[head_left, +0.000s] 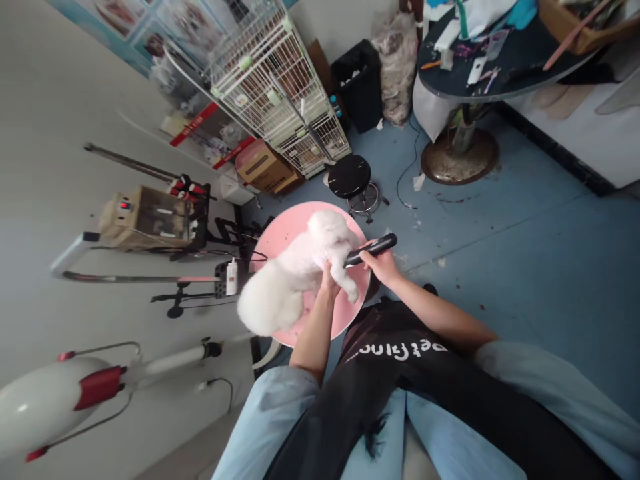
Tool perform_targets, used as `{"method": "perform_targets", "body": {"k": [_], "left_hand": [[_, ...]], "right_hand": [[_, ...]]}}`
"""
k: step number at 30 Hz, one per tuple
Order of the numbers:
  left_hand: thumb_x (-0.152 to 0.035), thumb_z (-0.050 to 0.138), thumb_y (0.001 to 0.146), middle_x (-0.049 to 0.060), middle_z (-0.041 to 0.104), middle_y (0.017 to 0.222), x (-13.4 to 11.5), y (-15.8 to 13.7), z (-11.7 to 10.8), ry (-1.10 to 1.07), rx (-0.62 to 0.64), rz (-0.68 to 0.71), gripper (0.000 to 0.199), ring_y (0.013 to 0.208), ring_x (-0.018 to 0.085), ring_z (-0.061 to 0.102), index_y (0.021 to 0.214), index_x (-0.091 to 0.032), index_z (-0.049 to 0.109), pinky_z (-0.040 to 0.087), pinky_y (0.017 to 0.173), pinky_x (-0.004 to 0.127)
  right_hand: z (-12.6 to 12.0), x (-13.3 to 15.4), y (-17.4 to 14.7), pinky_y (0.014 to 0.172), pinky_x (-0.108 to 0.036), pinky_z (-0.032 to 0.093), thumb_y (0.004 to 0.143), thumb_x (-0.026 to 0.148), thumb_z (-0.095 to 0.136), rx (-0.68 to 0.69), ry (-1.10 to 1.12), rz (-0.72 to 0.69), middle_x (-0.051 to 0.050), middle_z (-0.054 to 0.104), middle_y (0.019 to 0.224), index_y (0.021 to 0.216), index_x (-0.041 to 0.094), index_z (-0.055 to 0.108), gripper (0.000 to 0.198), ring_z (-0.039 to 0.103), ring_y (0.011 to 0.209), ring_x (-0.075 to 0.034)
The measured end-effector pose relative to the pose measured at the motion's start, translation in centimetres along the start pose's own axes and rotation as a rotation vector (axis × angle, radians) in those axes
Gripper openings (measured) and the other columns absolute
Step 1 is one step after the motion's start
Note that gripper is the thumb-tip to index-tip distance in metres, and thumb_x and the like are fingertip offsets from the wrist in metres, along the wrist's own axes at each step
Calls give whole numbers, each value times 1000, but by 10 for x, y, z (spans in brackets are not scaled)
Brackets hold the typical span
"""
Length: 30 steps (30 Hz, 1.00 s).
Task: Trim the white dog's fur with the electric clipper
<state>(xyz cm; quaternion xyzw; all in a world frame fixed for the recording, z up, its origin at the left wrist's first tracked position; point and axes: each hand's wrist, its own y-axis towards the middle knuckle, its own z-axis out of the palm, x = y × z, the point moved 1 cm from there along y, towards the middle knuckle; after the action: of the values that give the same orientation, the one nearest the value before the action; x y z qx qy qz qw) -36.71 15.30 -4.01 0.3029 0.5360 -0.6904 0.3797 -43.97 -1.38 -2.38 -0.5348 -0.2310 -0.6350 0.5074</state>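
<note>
A white fluffy dog (287, 267) stands on a round pink grooming table (280, 230), its rear to the left and its head on the far right side. My left hand (328, 283) is closed at the top of the dog's near front leg (345, 280); some of its fingers are hidden behind the fur. In my right hand (383, 265) is a black hair clipper (373, 249), gripped around its body. The clipper's head end touches or nearly touches the upper part of that leg.
Beyond the table stand a black round stool (350, 175), a white wire cage (270, 73) and a black bin (357, 87). A dark round table (500, 73) at the far right carries tools. To the left are a white bottle (231, 277) and a metal arm (140, 277).
</note>
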Motion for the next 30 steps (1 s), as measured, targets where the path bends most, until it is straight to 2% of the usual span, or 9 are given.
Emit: {"method": "perform_targets", "body": {"k": [3, 7, 9, 12, 17, 21, 24, 27, 30], "left_hand": [[-32, 55, 95, 9, 77, 79, -1, -1, 8, -38, 19, -29, 28, 96, 31, 76, 79, -17, 72, 60, 89, 43], [-35, 61, 91, 9, 75, 74, 1, -1, 12, -55, 51, -60, 24, 110, 38, 74, 75, -19, 70, 57, 97, 51], [-38, 66, 87, 10, 76, 77, 3, -1, 13, -73, 73, -80, 23, 113, 39, 72, 77, -19, 71, 57, 99, 52], [-40, 70, 82, 12, 78, 85, 6, 0, 16, -118, 116, -84, 23, 112, 38, 73, 82, -18, 75, 59, 100, 49], [-45, 72, 84, 14, 78, 86, 2, -2, 27, -176, 171, -120, 28, 101, 37, 76, 82, -17, 73, 59, 98, 49], [-39, 54, 100, 9, 74, 75, -3, -7, 32, -245, 76, -196, 35, 82, 27, 76, 81, -15, 71, 60, 86, 39], [-37, 41, 108, 7, 71, 70, -4, -11, 36, -298, 68, -258, 47, 66, 20, 70, 80, -13, 69, 59, 75, 33], [-39, 40, 108, 8, 71, 69, -4, -12, 41, -328, 81, -286, 49, 63, 21, 68, 80, -13, 70, 58, 72, 34], [-38, 39, 108, 8, 71, 71, -5, -11, 43, -323, 58, -235, 48, 65, 21, 69, 82, -12, 71, 58, 73, 35]], "right_hand": [[13, 4, -6, 60, -30, 53, 73, 60, 76, 38, -210, -35, -3, 69, 75, 87, 24, 58, 42, 66, 66, -21], [10, 7, -8, 63, -32, 53, 72, 55, 82, 126, -415, -32, -4, 67, 64, 75, 25, 59, 38, 72, 76, -28], [6, 14, -4, 66, -32, 54, 71, 51, 85, 172, -457, -43, -5, 69, 68, 76, 25, 61, 35, 74, 80, -29], [8, 28, 3, 74, -33, 56, 75, 47, 82, 151, -468, -84, -5, 74, 81, 86, 24, 65, 30, 75, 88, -28], [21, 37, -7, 80, -36, 55, 68, 38, 91, 217, -637, -86, -5, 75, 89, 104, 24, 62, 48, 74, 90, -29], [22, 39, -20, 81, -37, 53, 70, 38, 92, 268, -808, -77, -7, 74, 93, 108, 24, 59, 52, 74, 94, -31], [22, 44, -23, 80, -36, 52, 73, 41, 91, 269, -908, -79, -8, 75, 97, 113, 24, 57, 55, 74, 96, -33], [22, 45, -27, 78, -35, 50, 75, 41, 90, 260, -973, -53, -9, 75, 96, 113, 23, 56, 54, 74, 94, -33], [14, 39, -36, 77, -34, 49, 72, 39, 91, 262, -972, -38, -8, 74, 93, 109, 23, 56, 53, 73, 90, -31]]}}
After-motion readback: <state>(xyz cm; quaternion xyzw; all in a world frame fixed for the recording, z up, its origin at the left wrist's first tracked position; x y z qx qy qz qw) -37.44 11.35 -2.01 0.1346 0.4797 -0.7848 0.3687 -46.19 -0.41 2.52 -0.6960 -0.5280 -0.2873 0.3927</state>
